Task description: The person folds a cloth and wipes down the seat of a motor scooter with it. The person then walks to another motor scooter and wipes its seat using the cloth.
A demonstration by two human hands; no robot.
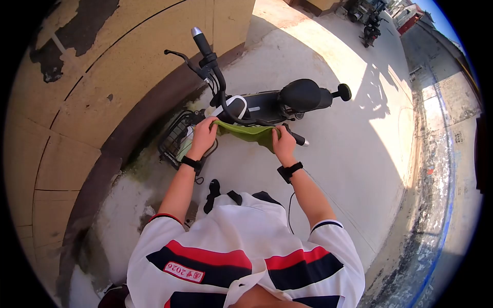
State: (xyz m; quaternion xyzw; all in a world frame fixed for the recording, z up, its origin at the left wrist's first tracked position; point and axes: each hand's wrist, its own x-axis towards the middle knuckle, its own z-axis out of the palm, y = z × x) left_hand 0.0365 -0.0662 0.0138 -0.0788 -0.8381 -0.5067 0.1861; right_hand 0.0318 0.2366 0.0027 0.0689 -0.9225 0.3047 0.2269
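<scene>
A green cloth (246, 132) hangs stretched between my two hands, sagging a little in the middle. My left hand (204, 134) grips its left end, fingers closed. At the other end my right hand (284, 143) pinches the cloth, close to the scooter's right handlebar grip (298, 138). Just beyond the cloth stands an electric scooter (251, 105) with a black seat (300, 95) and curved black handlebars. Its wire front basket (177, 134) is to the left of my left hand, with something pale green inside. Whether the cloth touches the handlebar I cannot tell.
A tan wall (128, 56) with a dark base runs along the left. On the right is a stained, weathered wall (436, 154). Concrete ground (339, 159) lies between them, partly sunlit. Other parked vehicles (371, 28) stand at the far end.
</scene>
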